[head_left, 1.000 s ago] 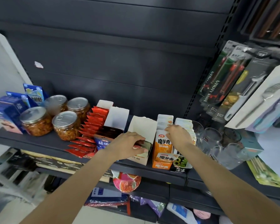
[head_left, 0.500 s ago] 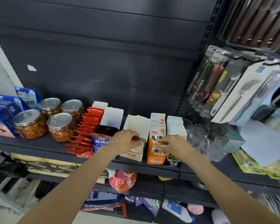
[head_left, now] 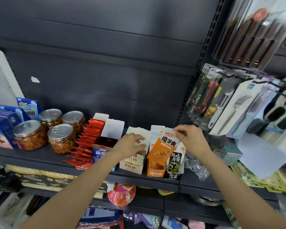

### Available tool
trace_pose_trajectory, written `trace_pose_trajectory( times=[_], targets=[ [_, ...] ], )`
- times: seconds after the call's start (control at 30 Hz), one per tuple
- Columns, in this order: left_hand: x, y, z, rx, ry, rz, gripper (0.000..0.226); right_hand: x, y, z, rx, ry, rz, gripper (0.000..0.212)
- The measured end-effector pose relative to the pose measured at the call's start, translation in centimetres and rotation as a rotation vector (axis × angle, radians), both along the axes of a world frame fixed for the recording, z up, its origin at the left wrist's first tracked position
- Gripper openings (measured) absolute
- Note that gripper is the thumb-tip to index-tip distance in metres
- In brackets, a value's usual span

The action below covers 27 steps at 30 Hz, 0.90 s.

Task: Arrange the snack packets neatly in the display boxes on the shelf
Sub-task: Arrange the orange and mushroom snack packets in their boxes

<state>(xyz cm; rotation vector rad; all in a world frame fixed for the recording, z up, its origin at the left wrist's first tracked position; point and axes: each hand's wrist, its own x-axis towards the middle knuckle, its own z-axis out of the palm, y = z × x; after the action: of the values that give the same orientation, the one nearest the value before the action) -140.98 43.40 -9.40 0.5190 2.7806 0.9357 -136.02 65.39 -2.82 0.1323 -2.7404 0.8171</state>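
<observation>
Dark shelving (head_left: 39, 157): right hand (head_left: 191, 139) pinches an orange konjac packet (head_left: 162, 149) above its orange box (head_left: 155, 172); left hand (head_left: 130, 146), fingers loosely curled, steadies the white box (head_left: 130, 166) alongside. Slide it in straight, label forward.

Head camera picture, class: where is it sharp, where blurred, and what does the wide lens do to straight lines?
In the head view, the orange packet pinched by the right hand reads sharply; the lower corners and right edge smear; the shelf upright leans and bows from wide-angle distortion; the jar lids carry soft glare.
</observation>
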Motion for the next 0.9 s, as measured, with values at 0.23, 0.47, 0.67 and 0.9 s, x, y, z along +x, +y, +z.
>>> trace_pose_trajectory(
  times=[0.23, 0.47, 0.67, 0.9],
  targets=[
    [0.3, 1.4, 3.2, 0.657, -0.558, 0.279, 0.036, 0.0, 0.9, 1.9, -0.512, 0.123, 0.001, 0.010],
    [1.0, -0.1, 4.3, 1.086, -0.519, 0.277, 0.025, 0.8, 1.4, 0.8, -0.493, 0.165, -0.019, 0.031],
    [2.7, -1.1, 4.7, 0.915, -0.193, 0.246, 0.038, 1.3, 0.8, -0.2, -0.921, -0.084, -0.040, 0.037],
    [4.0, -1.7, 5.4, 0.872, -0.017, 0.192, 0.047, 1.8, -0.3, -0.9, -0.923, -0.021, 0.040, 0.040]
  ],
)
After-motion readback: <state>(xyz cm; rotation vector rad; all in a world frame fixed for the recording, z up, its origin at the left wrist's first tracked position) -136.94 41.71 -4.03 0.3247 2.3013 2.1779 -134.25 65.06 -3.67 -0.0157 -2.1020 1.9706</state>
